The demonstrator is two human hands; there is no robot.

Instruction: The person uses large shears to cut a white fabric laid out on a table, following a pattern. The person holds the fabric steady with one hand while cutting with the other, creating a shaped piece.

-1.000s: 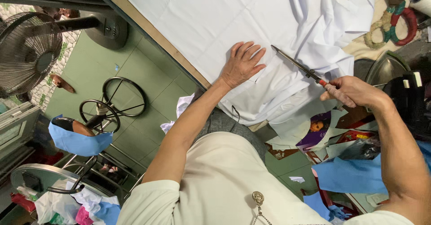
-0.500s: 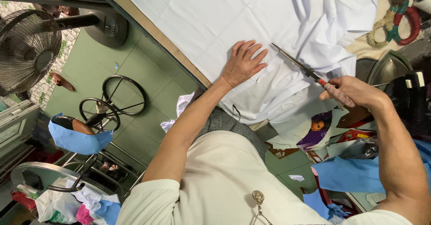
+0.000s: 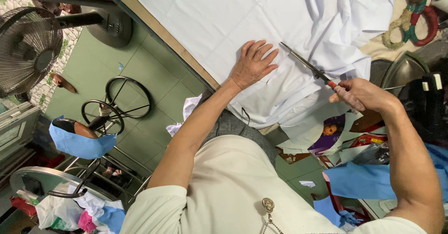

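The left hand (image 3: pixel 254 63) lay flat and open, palm down, fingers spread, on the white cloth (image 3: pixel 219 14) that covered the counter (image 3: pixel 154 26). Just beside that hand, on its far side from the counter's wooden edge, the scissors (image 3: pixel 305 66) rested with their thin blades on the cloth, tips pointing away from the person. The right hand (image 3: pixel 359 94) was closed around the scissors' red handle, past the cloth's hanging edge. Beyond the scissors the cloth bunched into loose folds (image 3: pixel 345 24). Farther from the cloth, a coil of red and green rope (image 3: pixel 413 24) lay on the counter. Below the counter's edge, a standing fan (image 3: pixel 30 47) and a wheeled stool base (image 3: pixel 116 105) stood on the green tiled floor (image 3: pixel 140 70), and blue fabric (image 3: pixel 368 180) lay near the right forearm.
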